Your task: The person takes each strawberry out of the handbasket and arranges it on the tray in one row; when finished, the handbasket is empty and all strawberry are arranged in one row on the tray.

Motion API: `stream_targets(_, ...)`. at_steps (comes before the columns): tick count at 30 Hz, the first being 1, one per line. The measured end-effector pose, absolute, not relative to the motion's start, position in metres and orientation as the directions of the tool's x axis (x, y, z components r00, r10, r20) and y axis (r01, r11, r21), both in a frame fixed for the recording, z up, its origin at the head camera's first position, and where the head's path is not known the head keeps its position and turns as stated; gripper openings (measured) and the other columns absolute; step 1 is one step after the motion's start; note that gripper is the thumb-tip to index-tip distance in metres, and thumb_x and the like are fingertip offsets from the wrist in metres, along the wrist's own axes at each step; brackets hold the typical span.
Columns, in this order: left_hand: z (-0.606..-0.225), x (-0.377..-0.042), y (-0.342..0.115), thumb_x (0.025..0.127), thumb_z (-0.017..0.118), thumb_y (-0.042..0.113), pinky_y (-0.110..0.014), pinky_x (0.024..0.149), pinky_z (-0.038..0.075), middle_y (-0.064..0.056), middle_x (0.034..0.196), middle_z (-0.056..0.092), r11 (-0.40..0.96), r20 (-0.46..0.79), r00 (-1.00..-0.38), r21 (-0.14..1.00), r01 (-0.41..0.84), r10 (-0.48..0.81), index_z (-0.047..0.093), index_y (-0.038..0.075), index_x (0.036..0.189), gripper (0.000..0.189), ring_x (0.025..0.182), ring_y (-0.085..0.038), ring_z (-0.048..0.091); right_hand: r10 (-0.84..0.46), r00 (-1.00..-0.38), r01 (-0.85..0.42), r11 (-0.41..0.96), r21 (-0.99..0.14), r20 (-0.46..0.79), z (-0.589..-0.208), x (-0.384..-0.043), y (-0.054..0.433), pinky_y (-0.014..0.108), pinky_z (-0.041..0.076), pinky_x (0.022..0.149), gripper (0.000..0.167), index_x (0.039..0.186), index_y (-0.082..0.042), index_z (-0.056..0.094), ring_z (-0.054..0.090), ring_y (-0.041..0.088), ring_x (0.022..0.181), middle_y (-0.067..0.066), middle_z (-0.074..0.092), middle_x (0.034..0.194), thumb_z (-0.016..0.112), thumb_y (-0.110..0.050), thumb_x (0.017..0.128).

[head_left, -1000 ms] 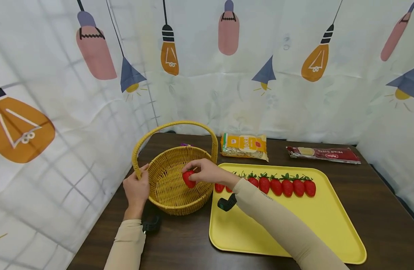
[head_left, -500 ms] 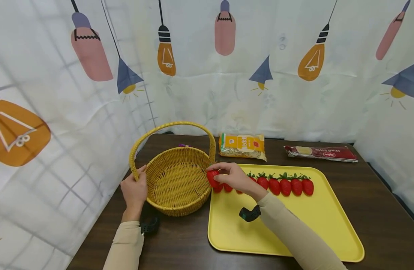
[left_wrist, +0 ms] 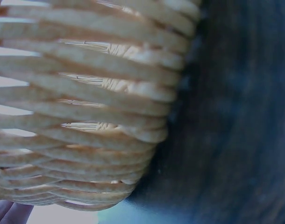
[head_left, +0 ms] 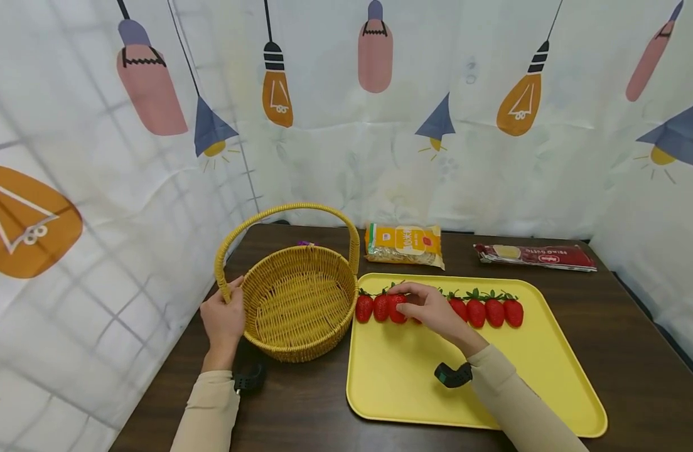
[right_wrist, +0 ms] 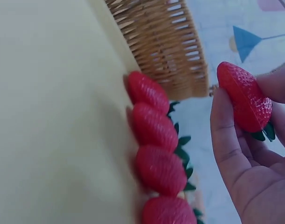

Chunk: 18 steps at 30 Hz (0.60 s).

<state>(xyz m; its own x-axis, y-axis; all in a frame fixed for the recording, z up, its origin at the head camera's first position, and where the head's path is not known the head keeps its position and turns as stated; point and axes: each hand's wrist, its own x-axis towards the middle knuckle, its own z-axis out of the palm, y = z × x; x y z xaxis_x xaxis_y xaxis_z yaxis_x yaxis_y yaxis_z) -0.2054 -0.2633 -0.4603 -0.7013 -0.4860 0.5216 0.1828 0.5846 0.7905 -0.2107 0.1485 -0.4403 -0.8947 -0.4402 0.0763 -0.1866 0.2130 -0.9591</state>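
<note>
In the right wrist view, a red strawberry [right_wrist: 245, 95] with green leaves is pinched between the thumb and fingers of my right hand [right_wrist: 261, 161]. In the head view, the right hand [head_left: 434, 311] is over the row of strawberries [head_left: 494, 312] along the back of the yellow tray [head_left: 437, 389], covering part of it. My left hand [head_left: 223, 320] grips the yellow wicker basket [head_left: 301, 348] on its left side, where the arched handle [head_left: 290, 206] meets the rim. The left wrist view shows the basket's woven wall [left_wrist: 86, 102] up close.
Behind the tray lie a yellow-orange food packet [head_left: 405, 246] and a dark red packet [head_left: 535, 257]. The basket stands against the tray's left side on a dark wooden table [head_left: 301, 408]. A printed curtain [head_left: 346, 157] closes off the back and sides.
My right hand has moved right, from over the basket to over the strawberry row, with the strawberry still in its fingers. The left hand keeps its grip; the view has shifted slightly.
</note>
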Motion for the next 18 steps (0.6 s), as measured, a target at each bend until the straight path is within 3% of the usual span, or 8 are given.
stream_targets(6,-0.459,-0.206,-0.263,0.094,0.054,0.010,-0.025,0.033,0.016,-0.001,0.046,0.046,0.588,0.521,-0.704,0.788,0.181,-0.482,0.077,0.006,0.105,0.026,0.033,-0.007,0.014,-0.379,-0.922,-0.166,0.200,-0.966,0.080,-0.449,-0.204,0.170,0.043,0.053,0.076,0.032,0.124,-0.007,0.064,0.061,0.024,0.084,0.013,0.060,0.127,0.066,-0.015,0.094)
stream_targets(13,-0.460,-0.205,-0.264,0.095,0.054,0.011,-0.025,0.033,0.016,0.001,0.047,0.047,0.585,0.513,-0.711,0.792,0.176,-0.481,0.077,0.005,0.105,0.026,0.033,-0.004,0.014,-0.346,-0.935,-0.164,0.219,-0.962,0.081,-0.448,-0.197,0.197,0.041,0.053,0.078,0.035,0.126,-0.004,0.062,0.062,0.019,0.086,0.018,0.059,0.128,0.066,-0.017,0.094)
stream_targets(18,-0.460,-0.204,-0.264,0.096,0.053,0.011,-0.024,0.033,0.016,0.001,0.040,0.040,0.575,0.505,-0.717,0.799,0.176,-0.482,0.077,0.006,0.108,0.027,0.032,-0.004,0.013,-0.295,-0.952,-0.147,0.222,-0.964,0.077,-0.449,-0.191,0.218,0.038,0.053,0.076,0.036,0.126,-0.005,0.061,0.063,0.019,0.086,0.008,0.062,0.121,0.067,-0.018,0.093)
